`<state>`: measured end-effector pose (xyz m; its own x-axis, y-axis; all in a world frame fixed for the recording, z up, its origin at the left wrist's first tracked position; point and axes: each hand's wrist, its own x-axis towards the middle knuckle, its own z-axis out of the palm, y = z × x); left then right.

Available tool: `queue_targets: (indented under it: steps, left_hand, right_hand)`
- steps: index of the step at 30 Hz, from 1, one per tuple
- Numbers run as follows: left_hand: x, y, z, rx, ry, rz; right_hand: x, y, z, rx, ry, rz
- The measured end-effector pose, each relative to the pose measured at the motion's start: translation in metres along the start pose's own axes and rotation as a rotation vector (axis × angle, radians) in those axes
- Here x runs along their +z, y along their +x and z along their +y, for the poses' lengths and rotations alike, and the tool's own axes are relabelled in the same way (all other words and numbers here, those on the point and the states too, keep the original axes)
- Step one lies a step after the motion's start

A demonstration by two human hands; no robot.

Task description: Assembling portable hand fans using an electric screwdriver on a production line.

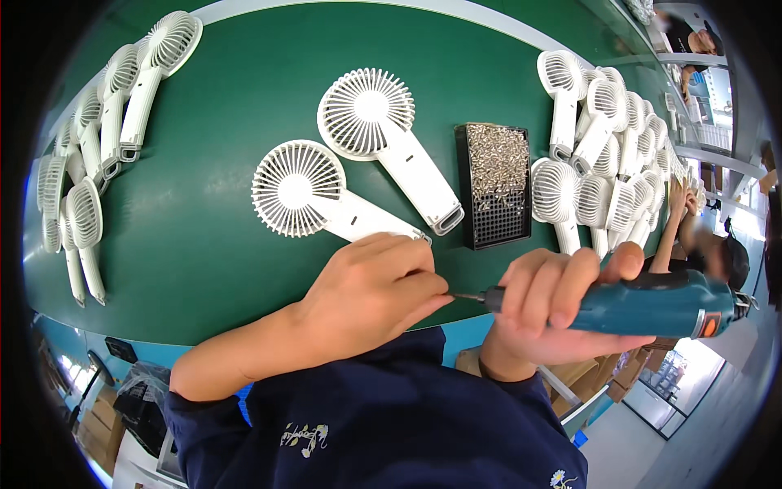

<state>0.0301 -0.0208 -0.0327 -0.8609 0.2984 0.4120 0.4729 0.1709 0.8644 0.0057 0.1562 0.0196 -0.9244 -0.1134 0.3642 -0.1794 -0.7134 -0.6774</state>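
Observation:
My right hand (533, 310) is wrapped round a teal electric screwdriver (660, 306), held level with its thin bit pointing left. Thumb and fingers of my left hand (371, 285) are pinched together at the bit's tip; whatever lies between them is too small or hidden to make out. Just beyond that hand lies a white handheld fan (297, 186), its handle end partly covered by my fingers. A second white fan (371, 110) rests behind it, handle slanting toward me. Right of both fans is a black tray (498, 238) with many small metal screws (497, 155) over its perforated grid.
White fans (122, 90) stand clustered along the left side of the green table (244, 73). More fans (603, 155) crowd together right of the screw tray. At far right, a co-worker's arm (672, 220) reaches in. Cardboard boxes (590, 375) sit below the table edge.

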Motion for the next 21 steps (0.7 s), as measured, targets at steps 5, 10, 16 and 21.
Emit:
queue_targets:
  steps: [5, 10, 16, 21]
  left_hand:
    - [-0.006, -0.002, 0.010, -0.028, 0.085, -0.163]
    - [-0.006, -0.007, 0.003, -0.060, 0.152, 0.008]
    - [-0.020, 0.005, 0.019, -0.058, 0.436, -0.049]
    - [-0.023, 0.000, 0.008, -0.122, 0.613, -0.149]
  right_hand:
    - [0.001, 0.003, -0.004, 0.235, 0.010, -0.309]
    - [0.020, -0.003, 0.016, -0.112, -0.129, -0.070]
    - [0.014, 0.002, 0.022, -0.173, -0.166, -0.031]
    - [0.011, 0.004, 0.032, -0.195, -0.163, -0.147]
